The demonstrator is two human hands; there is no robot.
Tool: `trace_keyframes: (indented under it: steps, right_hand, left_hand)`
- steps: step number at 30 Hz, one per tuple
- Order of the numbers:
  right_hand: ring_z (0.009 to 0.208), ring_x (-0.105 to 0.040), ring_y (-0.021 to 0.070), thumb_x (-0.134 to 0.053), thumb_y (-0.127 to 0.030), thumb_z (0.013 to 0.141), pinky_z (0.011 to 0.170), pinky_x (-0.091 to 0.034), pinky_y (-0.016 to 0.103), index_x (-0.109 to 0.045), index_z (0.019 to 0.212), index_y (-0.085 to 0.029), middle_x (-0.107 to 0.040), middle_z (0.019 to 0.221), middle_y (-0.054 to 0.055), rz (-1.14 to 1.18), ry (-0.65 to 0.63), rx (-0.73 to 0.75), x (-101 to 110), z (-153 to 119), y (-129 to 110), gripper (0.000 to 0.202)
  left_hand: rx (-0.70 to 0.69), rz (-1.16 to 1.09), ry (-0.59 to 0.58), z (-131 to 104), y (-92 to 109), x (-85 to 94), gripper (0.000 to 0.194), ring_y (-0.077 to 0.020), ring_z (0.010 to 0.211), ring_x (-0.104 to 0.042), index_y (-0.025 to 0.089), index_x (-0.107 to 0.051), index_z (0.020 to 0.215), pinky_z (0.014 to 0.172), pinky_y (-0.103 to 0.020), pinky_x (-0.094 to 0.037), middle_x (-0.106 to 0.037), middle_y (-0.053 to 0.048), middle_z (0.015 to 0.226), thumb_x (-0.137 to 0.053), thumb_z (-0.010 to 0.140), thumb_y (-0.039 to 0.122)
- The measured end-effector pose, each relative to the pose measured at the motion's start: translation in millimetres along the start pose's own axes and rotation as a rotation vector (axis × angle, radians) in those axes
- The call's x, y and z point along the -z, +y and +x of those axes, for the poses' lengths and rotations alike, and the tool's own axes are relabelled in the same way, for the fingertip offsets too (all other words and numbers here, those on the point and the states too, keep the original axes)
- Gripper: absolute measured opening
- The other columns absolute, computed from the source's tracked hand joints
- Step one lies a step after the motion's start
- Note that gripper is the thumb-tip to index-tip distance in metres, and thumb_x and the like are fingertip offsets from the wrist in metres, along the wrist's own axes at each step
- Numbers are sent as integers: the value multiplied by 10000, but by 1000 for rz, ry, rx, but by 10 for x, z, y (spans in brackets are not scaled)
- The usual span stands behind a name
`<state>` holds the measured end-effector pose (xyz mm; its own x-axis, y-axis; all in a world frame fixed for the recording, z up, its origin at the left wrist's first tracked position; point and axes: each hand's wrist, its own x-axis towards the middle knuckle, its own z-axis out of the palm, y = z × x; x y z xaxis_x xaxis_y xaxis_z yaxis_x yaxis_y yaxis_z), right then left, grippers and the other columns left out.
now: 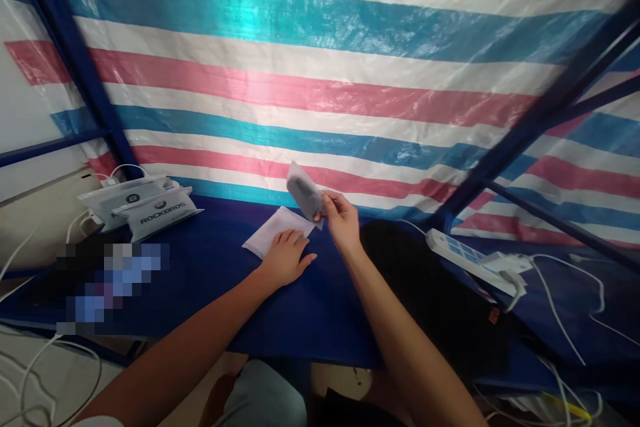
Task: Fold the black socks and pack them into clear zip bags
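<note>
My left hand point(287, 257) rests on a flat white pouch point(267, 233) that lies on the dark blue tabletop point(305, 320). Its fingers are stretched over the pouch's right part and the thumb points off to the right. Just above the table, my right hand point(341, 217) pinches the lower right end of a translucent frosted bag point(303, 190). Something dark shows inside that bag, too blurred to name. The bag is held tilted, its far end up and to the left, close to the back edge of the table.
Two pale ROCKBROS packages point(160, 212) stand at the left. A white power strip point(473, 260) with cables lies at the right, beside a black cloth-like item point(425, 293). Behind the table hangs a striped plastic sheet point(300, 73), framed by blue metal posts point(83, 47).
</note>
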<state>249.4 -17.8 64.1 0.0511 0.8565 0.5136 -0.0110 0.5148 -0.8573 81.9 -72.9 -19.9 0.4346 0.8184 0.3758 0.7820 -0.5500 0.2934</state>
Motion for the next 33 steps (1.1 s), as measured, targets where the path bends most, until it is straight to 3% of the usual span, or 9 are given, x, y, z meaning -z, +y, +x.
trace_keyframes:
  steps: [5, 10, 13, 15, 21, 24, 27, 30, 33]
  right_hand:
    - [589, -715, 156, -648, -391, 984, 548, -530, 257, -707, 1070, -205, -736, 907, 30, -28, -300, -117, -1142, 307, 58, 213]
    - [531, -698, 151, -669, -161, 963, 534, -533, 256, -701, 937, -179, -720, 830, 15, -76, -514, -395, -2455, 246, 361, 45]
    - [533, -692, 154, -737, -128, 924, 559, -560, 267, -701, 914, -179, -702, 754, -9, 28, -575, -463, -2988, 130, 486, 63]
    - [532, -677, 140, -739, -130, 933, 554, -562, 255, -705, 896, -180, -680, 712, -24, 89, -620, -481, -3173, 72, 504, 70]
    - [548, -635, 110, -790, -285, 948, 531, -594, 252, -762, 982, -193, -688, 796, -32, 146, -665, -489, -3151, 31, 426, 102]
    - [554, -627, 117, -779, -412, 964, 513, -584, 249, -759, 1124, -216, -689, 797, -27, 145, -577, -438, -3050, 43, 426, 254]
    - [655, -669, 139, -756, -428, 975, 535, -579, 235, -753, 1102, -206, -705, 812, -7, 155, -467, -423, -2944, 66, 417, 255]
    - [764, -705, 156, -695, -392, 996, 545, -562, 215, -749, 1046, -206, -730, 854, 8, 126, -403, -352, -2726, 92, 335, 200]
    - [848, -729, 173, -635, -384, 1009, 617, -575, 235, -744, 1083, -227, -759, 927, 11, 5, -401, -193, -2252, 110, 182, 205]
  left_hand:
    - [0, -33, -22, 26, -98, -67, 511, -372, 1478, -468, 225, -598, 1486, 1255, -577, -342, -568, -145, 1559, -547, 1055, 493]
    - [29, -64, -47, 78, -200, -200, 451, -386, 1513, -431, 254, -666, 1408, 1283, -583, -295, -546, -108, 1599, -566, 1050, 509]
    - [55, -69, 11, 100, -186, -217, 435, -353, 1467, -476, 282, -680, 1377, 1231, -574, -363, -583, -85, 1561, -529, 1060, 539]
    - [32, -78, 21, 103, -171, -198, 435, -336, 1451, -488, 294, -681, 1377, 1215, -562, -379, -593, -76, 1548, -498, 1070, 544]
    - [27, -75, 18, 90, -142, -123, 427, -329, 1440, -490, 286, -683, 1368, 1207, -560, -376, -599, -83, 1535, -494, 1071, 527]
    - [23, -71, 20, 70, -118, -107, 422, -328, 1441, -493, 281, -679, 1367, 1218, -556, -370, -598, -86, 1534, -492, 1074, 520]
    - [9, -68, 33, 59, -114, -125, 418, -319, 1452, -492, 285, -674, 1372, 1235, -545, -367, -596, -82, 1539, -482, 1079, 513]
    - [18, -63, 26, 72, -158, -167, 417, -322, 1478, -477, 290, -667, 1397, 1259, -546, -354, -585, -78, 1563, -525, 1063, 496]
    - [34, -60, -29, 87, -228, -175, 435, -338, 1498, -468, 260, -663, 1422, 1276, -546, -342, -564, -92, 1592, -567, 1043, 452]
